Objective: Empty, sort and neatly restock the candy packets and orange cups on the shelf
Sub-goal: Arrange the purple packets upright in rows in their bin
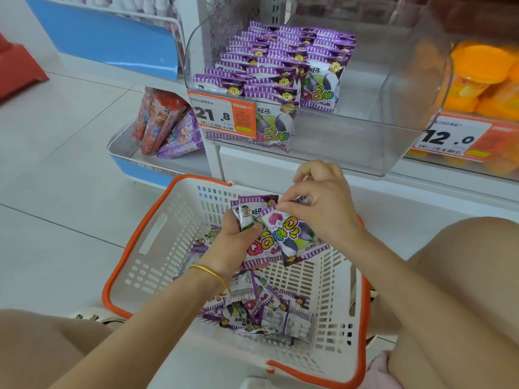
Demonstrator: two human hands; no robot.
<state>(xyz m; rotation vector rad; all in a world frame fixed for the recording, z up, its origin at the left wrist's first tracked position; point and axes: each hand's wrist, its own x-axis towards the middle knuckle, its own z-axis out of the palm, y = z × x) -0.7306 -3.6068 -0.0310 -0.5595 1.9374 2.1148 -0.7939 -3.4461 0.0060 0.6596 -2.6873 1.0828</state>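
Observation:
Over the white basket with the orange rim, my left hand grips a small stack of purple-and-white candy packets. My right hand pinches the top edge of the frontmost packet in that stack. Several loose packets lie on the basket's floor. In the clear shelf bin above, rows of the same packets stand upright on its left half; its right half is bare. Orange cups fill the neighbouring bin on the right.
A price tag reading 21.8 hangs on the bin's front, and one reading 12.0 under the cups. A lower side shelf holds red and purple snack tubes. My knees flank the basket on the white tiled floor.

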